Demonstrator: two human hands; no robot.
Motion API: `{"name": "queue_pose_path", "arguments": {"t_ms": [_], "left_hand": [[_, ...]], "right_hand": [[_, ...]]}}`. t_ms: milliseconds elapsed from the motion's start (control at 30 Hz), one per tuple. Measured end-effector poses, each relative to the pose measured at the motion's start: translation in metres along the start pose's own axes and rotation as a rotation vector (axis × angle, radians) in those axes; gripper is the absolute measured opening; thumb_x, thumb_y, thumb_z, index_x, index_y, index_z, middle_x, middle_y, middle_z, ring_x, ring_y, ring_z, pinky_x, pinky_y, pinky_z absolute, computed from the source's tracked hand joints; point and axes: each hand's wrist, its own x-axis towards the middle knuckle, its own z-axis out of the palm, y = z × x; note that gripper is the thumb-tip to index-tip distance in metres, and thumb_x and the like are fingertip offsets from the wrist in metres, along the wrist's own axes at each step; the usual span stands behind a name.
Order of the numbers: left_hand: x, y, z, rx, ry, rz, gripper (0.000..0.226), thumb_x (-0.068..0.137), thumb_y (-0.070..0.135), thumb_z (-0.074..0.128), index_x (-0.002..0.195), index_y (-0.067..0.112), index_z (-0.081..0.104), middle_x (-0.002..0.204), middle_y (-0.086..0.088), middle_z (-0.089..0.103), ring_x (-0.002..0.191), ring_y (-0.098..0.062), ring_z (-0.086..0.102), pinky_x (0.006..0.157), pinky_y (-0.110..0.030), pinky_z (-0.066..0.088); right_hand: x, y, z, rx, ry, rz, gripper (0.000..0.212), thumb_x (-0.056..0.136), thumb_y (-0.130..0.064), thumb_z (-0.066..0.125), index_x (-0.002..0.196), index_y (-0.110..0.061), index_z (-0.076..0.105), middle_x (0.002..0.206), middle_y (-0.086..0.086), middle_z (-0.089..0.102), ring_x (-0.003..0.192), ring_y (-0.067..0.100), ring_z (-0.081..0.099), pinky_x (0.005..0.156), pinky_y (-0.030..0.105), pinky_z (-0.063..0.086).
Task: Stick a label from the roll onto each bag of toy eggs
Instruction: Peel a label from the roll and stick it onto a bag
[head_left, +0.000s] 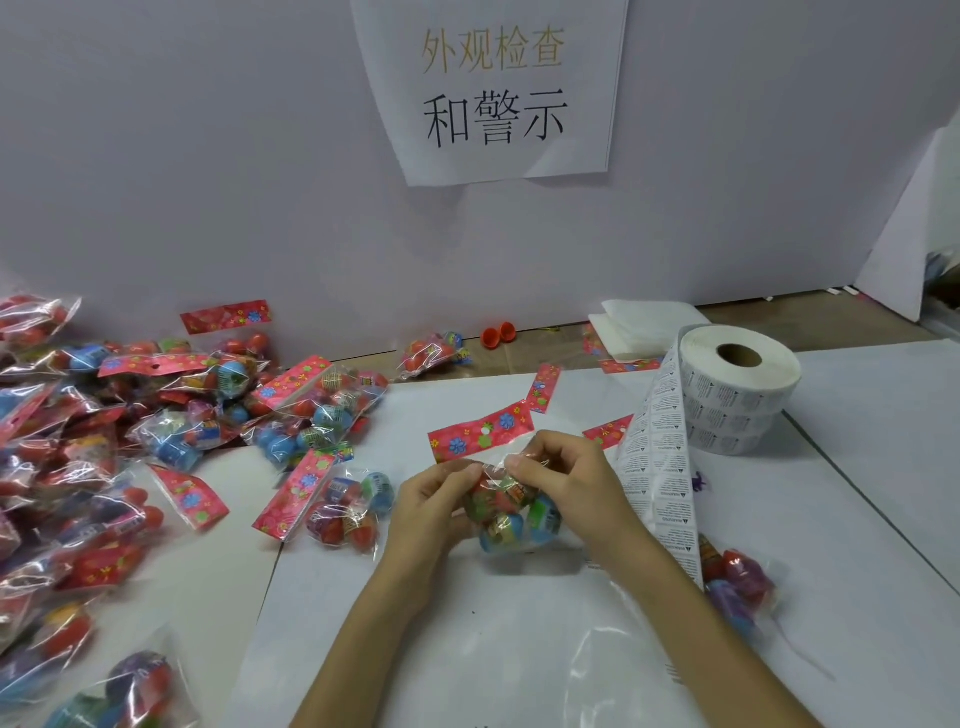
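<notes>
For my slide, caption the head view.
A bag of toy eggs pinched between left hand and right hand; label roll at right, more bags piled left.

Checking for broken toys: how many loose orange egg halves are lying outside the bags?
2, side by side at the foot of the wall: the left half and the right half. More may be hidden under the bag pile.

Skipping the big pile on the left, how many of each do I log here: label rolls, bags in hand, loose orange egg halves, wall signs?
Label roll: 1
Bag of toy eggs, held by the left hand and right hand: 1
Loose orange egg halves: 2
Wall sign: 1
Total: 5
</notes>
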Motion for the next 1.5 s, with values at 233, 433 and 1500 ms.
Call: {"name": "queue_pose_path", "arguments": {"t_ms": [233,433,1500], "left_hand": [[-0.002,-0.002,0.001,-0.059,0.032,0.035,0.030,0.090,0.024,0.069,0.097,-0.005,0.075,0.101,-0.028,0.074,0.095,-0.040,0.075,0.073,-0.044,0.064],[-0.001,-0.004,-0.002,0.026,0.005,0.059,0.031,0.088,0.034,0.068,0.094,0.007,0.082,0.103,-0.020,0.077,0.100,-0.037,0.075,0.081,-0.050,0.064],[-0.001,-0.005,-0.008,0.441,0.263,0.304,0.040,0.084,0.024,0.084,0.116,0.030,0.060,0.097,0.011,0.074,0.092,-0.003,0.072,0.077,-0.017,0.058]], "right_hand": [[-0.001,-0.002,0.001,-0.011,-0.061,0.046,0.015,0.091,-0.025,0.075,0.077,-0.021,0.072,0.078,0.002,0.069,0.079,0.014,0.068,0.072,0.029,0.057],[0.001,-0.003,-0.005,0.001,-0.058,0.065,0.029,0.087,-0.018,0.078,0.061,-0.026,0.070,0.066,-0.001,0.066,0.070,0.013,0.066,0.065,0.026,0.055],[0.001,-0.019,-0.048,-0.279,0.613,-0.314,0.023,0.086,0.000,0.070,0.089,-0.022,0.071,0.089,-0.007,0.071,0.085,0.015,0.065,0.078,0.028,0.053]]}}
